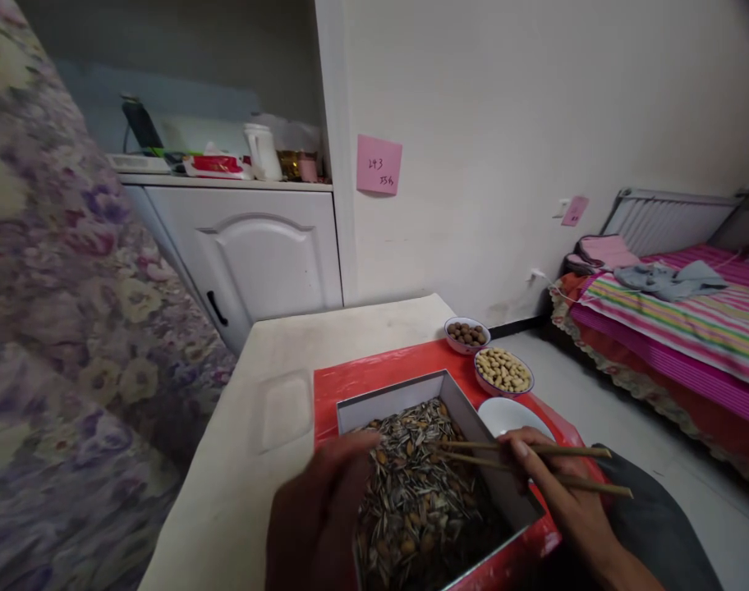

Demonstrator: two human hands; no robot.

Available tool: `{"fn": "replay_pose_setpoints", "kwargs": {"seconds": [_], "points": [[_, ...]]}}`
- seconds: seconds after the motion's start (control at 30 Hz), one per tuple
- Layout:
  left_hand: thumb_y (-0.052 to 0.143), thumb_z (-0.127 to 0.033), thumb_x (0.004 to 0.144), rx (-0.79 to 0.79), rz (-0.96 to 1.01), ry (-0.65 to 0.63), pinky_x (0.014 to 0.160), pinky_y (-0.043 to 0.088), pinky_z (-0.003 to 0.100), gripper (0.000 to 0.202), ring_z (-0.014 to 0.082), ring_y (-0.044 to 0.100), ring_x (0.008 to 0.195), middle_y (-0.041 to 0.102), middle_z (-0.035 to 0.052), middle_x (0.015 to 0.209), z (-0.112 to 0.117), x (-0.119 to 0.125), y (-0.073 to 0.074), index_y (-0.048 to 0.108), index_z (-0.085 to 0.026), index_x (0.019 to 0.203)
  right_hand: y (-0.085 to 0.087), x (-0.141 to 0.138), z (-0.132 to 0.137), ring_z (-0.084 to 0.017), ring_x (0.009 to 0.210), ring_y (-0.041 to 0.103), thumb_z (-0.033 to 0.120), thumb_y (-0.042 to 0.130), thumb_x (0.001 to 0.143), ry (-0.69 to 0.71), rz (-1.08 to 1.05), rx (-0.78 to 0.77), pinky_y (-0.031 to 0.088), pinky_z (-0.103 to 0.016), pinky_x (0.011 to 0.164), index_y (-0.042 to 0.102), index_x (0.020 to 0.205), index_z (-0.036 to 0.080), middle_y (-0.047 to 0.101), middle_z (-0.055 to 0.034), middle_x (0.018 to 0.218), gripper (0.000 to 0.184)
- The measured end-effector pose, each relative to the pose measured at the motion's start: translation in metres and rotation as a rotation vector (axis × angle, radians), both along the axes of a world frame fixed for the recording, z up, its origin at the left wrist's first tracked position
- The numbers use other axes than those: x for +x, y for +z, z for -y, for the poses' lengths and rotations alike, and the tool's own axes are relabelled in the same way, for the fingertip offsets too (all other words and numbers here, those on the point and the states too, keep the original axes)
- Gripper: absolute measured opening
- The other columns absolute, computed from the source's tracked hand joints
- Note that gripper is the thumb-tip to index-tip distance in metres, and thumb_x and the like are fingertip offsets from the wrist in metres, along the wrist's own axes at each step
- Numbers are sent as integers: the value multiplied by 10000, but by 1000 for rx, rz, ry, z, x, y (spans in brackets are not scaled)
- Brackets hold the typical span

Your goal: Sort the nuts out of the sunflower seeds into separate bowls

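My right hand (544, 472) is closed around a pair of chopsticks (587, 450), whose tips reach into a box (464, 406) with pale inner walls. Striped sunflower seeds (405, 484) fill the box, with brown almond-like nuts (425, 542) mixed among them. At the box's left side is my left hand (316, 509), dark and partly blurred; its fingers curve over the rim, and whether they grip it is hidden. A white bowl (513, 414) stands just beyond my right hand, partly covered by it.
Right of the box's far corner are a bowl of peanuts (503, 371) and a bowl of round brown nuts (466, 335). Red plastic sheeting (362, 368) lies on the pale table (227, 484). A floral curtain (91, 328) hangs left; a bed (670, 328) stands right.
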State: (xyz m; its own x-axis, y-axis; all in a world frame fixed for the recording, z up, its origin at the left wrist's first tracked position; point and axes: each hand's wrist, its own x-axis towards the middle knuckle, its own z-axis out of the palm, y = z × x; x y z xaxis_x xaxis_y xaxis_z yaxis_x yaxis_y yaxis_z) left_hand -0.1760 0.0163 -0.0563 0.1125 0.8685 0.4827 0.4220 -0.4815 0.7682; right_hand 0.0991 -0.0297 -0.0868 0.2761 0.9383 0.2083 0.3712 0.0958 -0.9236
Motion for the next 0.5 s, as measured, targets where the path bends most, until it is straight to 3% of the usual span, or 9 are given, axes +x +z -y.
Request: {"fn": "replay_pose_setpoints", "kwargs": {"seconds": [0.07,0.17,0.3,0.5], "points": [[489,-400,927,-94,18,43,602,532,241,325,153,664,650,705,-25,741,-27,-1,-7,642,-220,1149,-4,6,-1,-194,642,607,455,515,951,-27,-7,-9,518,-307,616,688,1039,220,635,-24,722,305],[499,-357,912,-163,-82,-10,632,529,253,312,164,680,683,718,-5,778,-45,9,-26,646,-204,1140,-7,13,-1,-227,708,655,456,524,943,-73,-41,-8,558,-330,648,709,1039,214,685,-72,825,319],[479,-349,930,-170,-83,-37,735,539,277,300,175,701,802,737,26,912,-42,15,-43,630,-210,1148,-4,15,-2,-201,662,642,470,551,923,-90,-14,-13,556,-291,584,711,991,215,678,-59,804,309],[517,-358,916,-112,-83,-37,783,538,286,250,183,693,831,740,25,944,-36,7,-47,657,-225,1074,-5,14,-5,-166,621,621,459,537,938,-38,98,-47,528,-250,548,675,984,207,647,-21,756,292]]}}
